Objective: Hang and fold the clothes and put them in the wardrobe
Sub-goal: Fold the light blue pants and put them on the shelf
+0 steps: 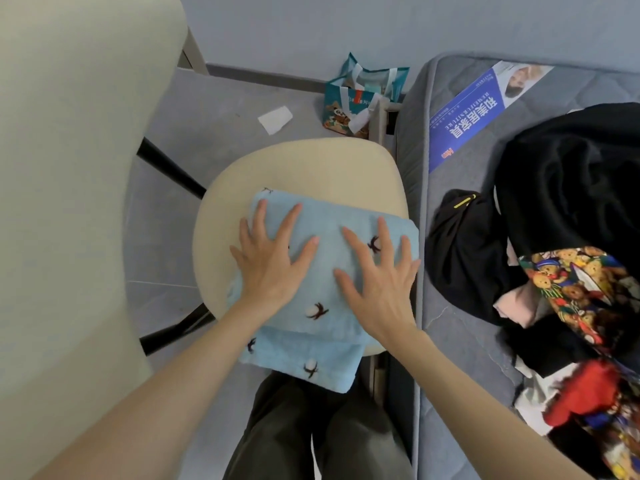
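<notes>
A folded light-blue cloth (325,327) with small cotton-flower prints lies on a cream round chair seat (304,164), its near end hanging over the seat's front edge. My left hand (272,258) presses flat on the cloth's left half with fingers spread. My right hand (379,278) presses flat on its right half, fingers spread too. To the right, on a grey mattress (450,323), lies a heap of clothes: a black garment (568,188), a teddy-bear print piece (581,289) and a red one (581,393).
A teal gift bag (360,95) and a white paper scrap (275,119) lie on the grey floor beyond the chair. A blue label (464,123) lies on the mattress. A cream panel (69,168) fills the left side. My dark trousers (311,427) show below.
</notes>
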The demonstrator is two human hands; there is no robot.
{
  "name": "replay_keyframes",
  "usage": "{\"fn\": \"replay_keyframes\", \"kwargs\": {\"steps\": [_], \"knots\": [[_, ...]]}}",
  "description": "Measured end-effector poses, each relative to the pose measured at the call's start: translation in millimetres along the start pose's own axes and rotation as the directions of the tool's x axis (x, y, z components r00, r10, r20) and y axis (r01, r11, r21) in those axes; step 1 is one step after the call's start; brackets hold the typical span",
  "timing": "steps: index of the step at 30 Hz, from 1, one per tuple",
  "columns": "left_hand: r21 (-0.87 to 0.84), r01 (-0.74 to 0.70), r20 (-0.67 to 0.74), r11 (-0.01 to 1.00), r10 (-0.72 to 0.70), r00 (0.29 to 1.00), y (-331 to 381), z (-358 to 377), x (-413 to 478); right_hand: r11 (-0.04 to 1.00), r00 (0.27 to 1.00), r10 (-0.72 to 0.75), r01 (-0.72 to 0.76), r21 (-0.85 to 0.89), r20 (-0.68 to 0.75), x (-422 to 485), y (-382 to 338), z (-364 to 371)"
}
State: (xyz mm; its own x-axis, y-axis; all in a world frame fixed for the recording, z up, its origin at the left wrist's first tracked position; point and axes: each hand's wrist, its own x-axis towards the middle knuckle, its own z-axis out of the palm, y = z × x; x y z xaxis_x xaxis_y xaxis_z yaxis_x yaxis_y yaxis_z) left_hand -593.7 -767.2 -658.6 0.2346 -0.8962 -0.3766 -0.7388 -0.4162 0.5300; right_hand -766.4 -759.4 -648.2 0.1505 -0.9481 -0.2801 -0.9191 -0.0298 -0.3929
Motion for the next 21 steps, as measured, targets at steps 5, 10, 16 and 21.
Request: {"fn": "replay_keyframes", "kwargs": {"steps": [5,10,16,21], "knots": [[-0.248,0.293,0.111,0.923,-0.274,0.955,-18.2,23.5,-1.4,0.966,0.962,0.175,-0.209,0.154,0.211,-3.0,16.8,47.0],[-0.26,0.288,0.065,0.922,-0.281,0.958,-29.4,24.9,-0.5,0.874,0.936,0.33,-0.353,0.333,0.125,-7.1,17.1,43.7],[-0.376,0.399,0.172,0.837,-0.36,0.917,-46.8,20.3,6.3,0.726,0.86,0.484,-0.498,0.475,0.162,-5.2,17.3,37.8],[-0.409,0.435,0.19,0.802,-0.391,0.9,-52.9,26.5,17.0,0.723,0.874,0.429,-0.483,0.494,0.227,9.1,26.2,36.0]]}}
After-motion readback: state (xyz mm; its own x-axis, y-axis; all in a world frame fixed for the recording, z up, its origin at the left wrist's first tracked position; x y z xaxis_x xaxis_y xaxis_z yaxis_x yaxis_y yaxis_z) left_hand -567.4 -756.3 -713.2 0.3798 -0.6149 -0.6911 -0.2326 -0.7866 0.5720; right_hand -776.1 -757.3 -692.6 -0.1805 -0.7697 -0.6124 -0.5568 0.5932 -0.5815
